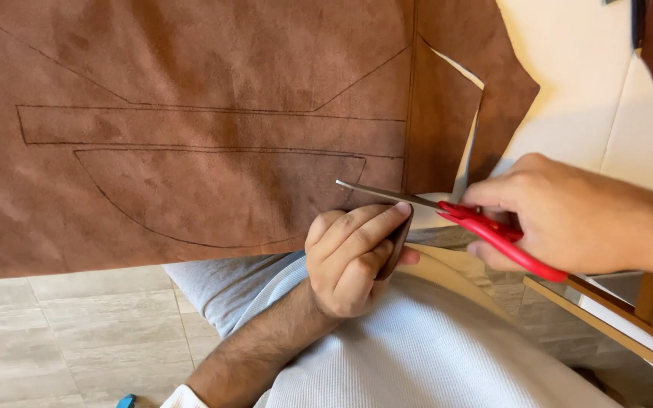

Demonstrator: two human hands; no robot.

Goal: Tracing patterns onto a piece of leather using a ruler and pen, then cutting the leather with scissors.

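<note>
Brown cloth [190, 113] lies on a pale table [568, 68]. His left hand [349, 261] pinches its edge. His right hand [561, 215] grips red scissors [485, 227], blades open

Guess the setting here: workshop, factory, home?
Likely a home craft or sewing spot, not a factory. Brown suede-like fabric marked with pattern lines lies on a pale table, the right hand cuts with red-handled scissors, and there is a tiled floor.

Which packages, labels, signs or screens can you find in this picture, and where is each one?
None in view. The brown suede sheet bears only drawn outlines, no words. The left hand pinches its lower edge, and the right hand holds red-handled scissors.
</note>
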